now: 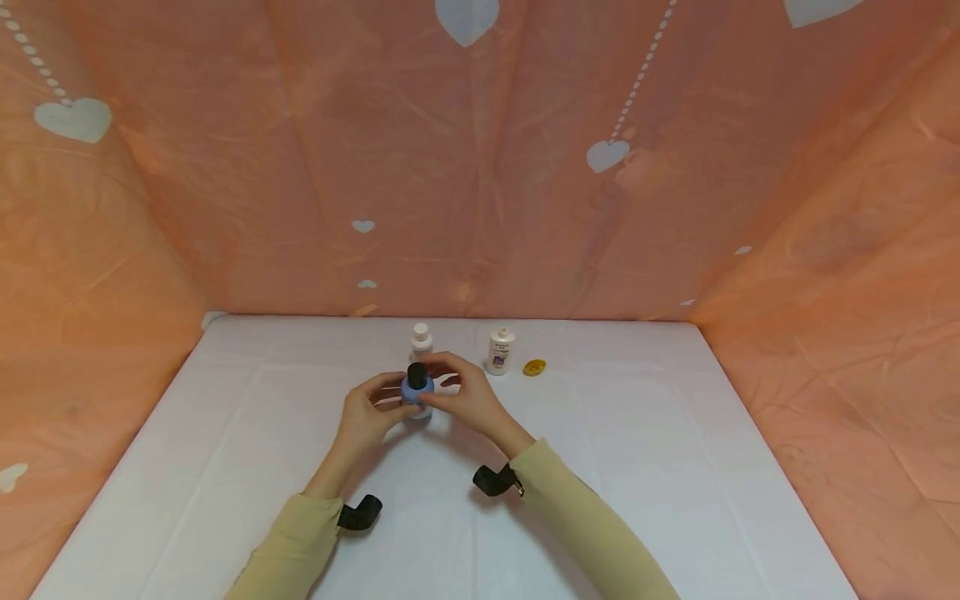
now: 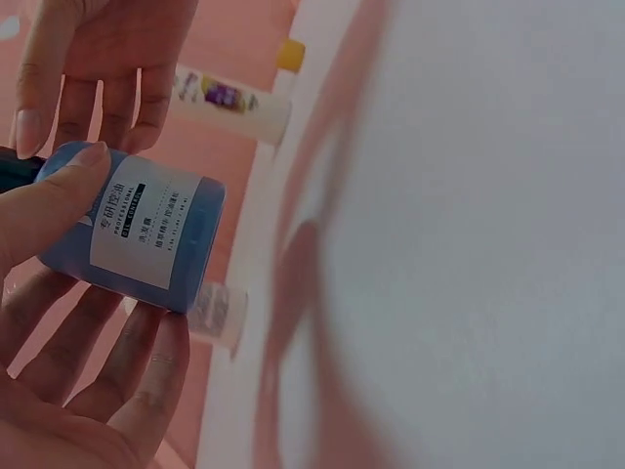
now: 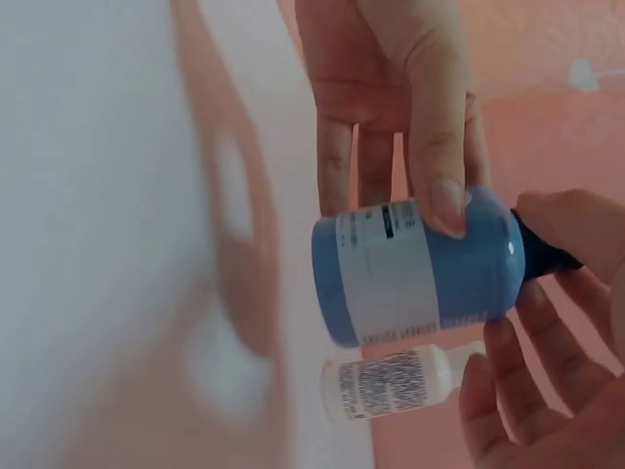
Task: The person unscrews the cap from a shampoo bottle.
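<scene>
A small blue shampoo bottle [image 1: 417, 388] with a white label and black cap [image 1: 417, 374] is upright between both hands near the middle of the table. My left hand [image 1: 369, 414] grips its body, thumb on the front and fingers behind, as the left wrist view shows. My right hand [image 1: 469, 396] is at the bottle's top; in the right wrist view its thumb presses the black cap [image 3: 549, 252] and its fingers curl round the other side. Whether the bottle's base touches the table cannot be made out.
Behind the hands stands a small white-capped bottle [image 1: 421, 337], partly hidden. To its right are a white bottle [image 1: 500, 352] with a purple label and a small yellow object [image 1: 535, 367]. Orange cloth walls [image 1: 480, 250] enclose the white table [image 1: 637, 467] at back and sides.
</scene>
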`<state>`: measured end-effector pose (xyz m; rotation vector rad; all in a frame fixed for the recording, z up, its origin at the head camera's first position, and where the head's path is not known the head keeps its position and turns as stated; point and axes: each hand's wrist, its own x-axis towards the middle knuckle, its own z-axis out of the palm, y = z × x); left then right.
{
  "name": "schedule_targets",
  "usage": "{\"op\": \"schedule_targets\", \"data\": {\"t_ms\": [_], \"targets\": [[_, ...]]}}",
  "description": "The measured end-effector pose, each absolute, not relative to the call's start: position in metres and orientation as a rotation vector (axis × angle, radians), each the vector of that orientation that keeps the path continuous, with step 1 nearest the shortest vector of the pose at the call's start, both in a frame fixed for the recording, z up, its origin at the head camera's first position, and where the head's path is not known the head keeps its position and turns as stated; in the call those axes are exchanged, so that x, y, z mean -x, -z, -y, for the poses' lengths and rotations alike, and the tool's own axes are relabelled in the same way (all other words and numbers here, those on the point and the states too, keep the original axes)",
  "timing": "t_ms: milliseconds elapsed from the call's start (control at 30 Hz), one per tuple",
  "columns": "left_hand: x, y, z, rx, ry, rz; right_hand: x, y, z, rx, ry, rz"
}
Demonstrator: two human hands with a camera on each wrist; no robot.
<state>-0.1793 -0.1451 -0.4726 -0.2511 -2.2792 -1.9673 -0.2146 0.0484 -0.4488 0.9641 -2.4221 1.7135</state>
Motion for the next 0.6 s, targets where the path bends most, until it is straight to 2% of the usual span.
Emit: {"op": "schedule_targets", "data": {"t_ms": [600], "targets": [[0.173,0.458,0.110,0.366,1.980,2.289,0.186,0.430,-0.070,-0.670,-1.747,2.311]]}}
